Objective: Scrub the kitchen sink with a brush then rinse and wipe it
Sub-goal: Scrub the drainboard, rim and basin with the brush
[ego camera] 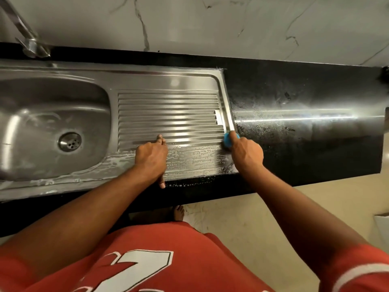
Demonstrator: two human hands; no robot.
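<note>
Red jersey is cut off by the lower edge. On the sudsy drainboard of the steel sink, the left hand is braced with its index finger straight and thumb spread; the other fingers are hidden. A blue brush, mostly covered, is gripped by the right hand at the drainboard's right rim.

The sink is brushed steel, set flush into a black bench. Its rounded basin lies at the left with a round perforated drain in the bottom. A ribbed drainboard fills the right side. White soapy foam streaks the flat front strip of the drainboard and trails along the basin's front rim. The brush is small, round and blue. It sits at the drainboard's front right corner, gripped by the right hand, which hides most of it.
</note>
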